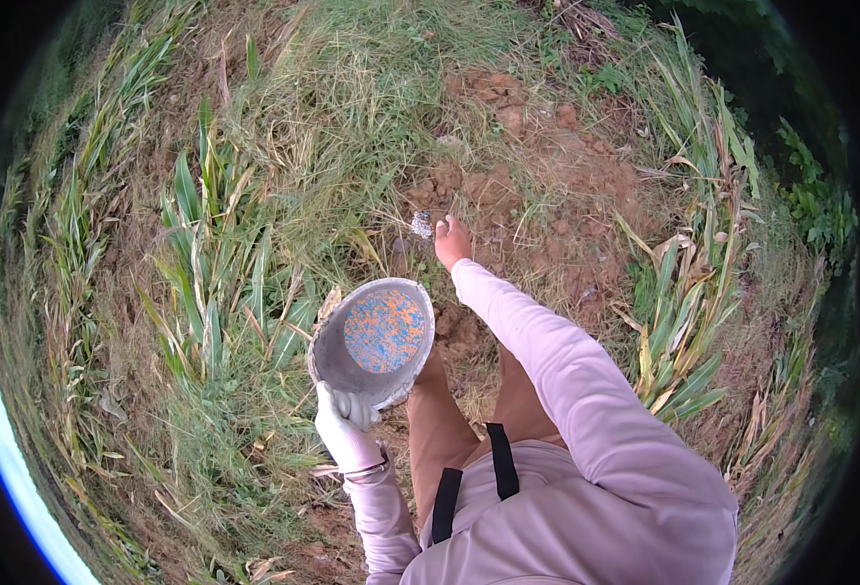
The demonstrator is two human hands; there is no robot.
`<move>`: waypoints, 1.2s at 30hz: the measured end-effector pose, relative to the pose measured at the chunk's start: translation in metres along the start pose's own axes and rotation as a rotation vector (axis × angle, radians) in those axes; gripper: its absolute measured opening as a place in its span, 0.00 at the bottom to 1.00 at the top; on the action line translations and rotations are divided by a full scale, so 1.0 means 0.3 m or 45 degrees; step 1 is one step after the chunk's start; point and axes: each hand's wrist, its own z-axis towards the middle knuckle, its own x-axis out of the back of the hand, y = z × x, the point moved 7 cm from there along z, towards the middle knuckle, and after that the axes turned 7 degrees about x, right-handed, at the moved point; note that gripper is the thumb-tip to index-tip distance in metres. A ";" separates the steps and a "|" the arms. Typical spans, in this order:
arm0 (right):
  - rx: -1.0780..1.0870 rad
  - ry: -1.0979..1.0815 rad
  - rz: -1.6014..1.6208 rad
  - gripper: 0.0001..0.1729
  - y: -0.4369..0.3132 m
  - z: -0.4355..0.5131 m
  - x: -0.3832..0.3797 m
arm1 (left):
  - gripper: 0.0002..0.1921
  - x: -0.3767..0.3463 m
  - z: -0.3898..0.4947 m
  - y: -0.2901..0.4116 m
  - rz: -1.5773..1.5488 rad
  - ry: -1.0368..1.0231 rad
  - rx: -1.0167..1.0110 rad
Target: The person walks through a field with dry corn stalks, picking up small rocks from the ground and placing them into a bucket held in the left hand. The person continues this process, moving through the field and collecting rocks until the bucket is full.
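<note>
My left hand (346, 420), in a white glove, grips the near rim of a grey bucket (331, 369). The bucket is tilted, so its inside shows. Blue and orange granules (384, 330) cover its bottom. My bare right hand (452, 243) is stretched forward over the soil, past the bucket, with thumb and a finger apart; its palm is hidden. Just left of those fingertips is a small cluster of whitish-blue granules (422, 224). Whether the cluster is in the air or on the ground is hard to tell.
Bare reddish soil (576, 197) with clods lies ahead and to the right. Cut, drying grass (342, 124) covers the ground ahead. Rows of leafy, corn-like plants stand on the left (207, 270) and right (682, 322). My brown-trousered legs (437, 424) are below the bucket.
</note>
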 end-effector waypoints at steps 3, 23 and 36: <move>0.714 0.248 0.254 0.11 -0.191 -0.184 0.259 | 0.25 -0.134 -0.074 -0.047 0.072 -0.137 0.027; -0.253 -0.122 -0.615 0.26 0.640 -0.137 0.748 | 0.20 -1.035 -0.695 -0.466 0.890 -1.275 -0.171; -0.609 -0.115 1.375 0.17 0.460 0.078 0.914 | 0.24 -1.332 -0.216 -0.435 0.841 -1.224 0.336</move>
